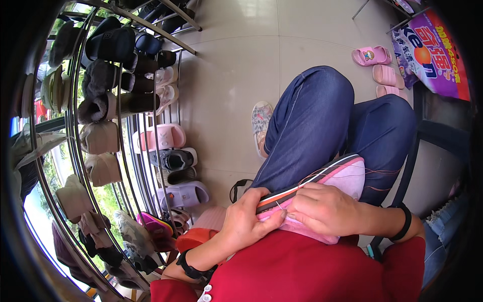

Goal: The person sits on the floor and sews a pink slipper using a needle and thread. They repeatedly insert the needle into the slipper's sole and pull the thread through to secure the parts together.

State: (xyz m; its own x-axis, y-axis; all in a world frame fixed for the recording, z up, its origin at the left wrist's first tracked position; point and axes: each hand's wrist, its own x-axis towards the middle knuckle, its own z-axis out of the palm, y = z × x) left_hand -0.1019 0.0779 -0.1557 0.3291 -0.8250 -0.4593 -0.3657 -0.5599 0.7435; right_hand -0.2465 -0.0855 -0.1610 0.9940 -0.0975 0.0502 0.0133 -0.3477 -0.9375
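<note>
A pink slipper (352,177) with a dark sole edged in white and orange stripes lies across my lap, its toe pointing up and right. My left hand (249,219) is closed round its near-left end, the thumb pressed toward the sole's edge. Against the pink upper, my right hand (322,207) is pinched close to the left thumb. What those fingers hold is hidden. A thin, pale needle-like sliver (279,205) shows at the sole's edge between the two hands. Loose reddish-brown thread (377,172) loops over the slipper's toe and my right leg.
Metal racks (75,131) full of slippers and shoes stand along the left by a window. Pink slippers (388,75) lie on the tiled floor (236,55) at the far right, beside a purple and red printed bag (427,55). A dark frame (443,133) stands close on my right.
</note>
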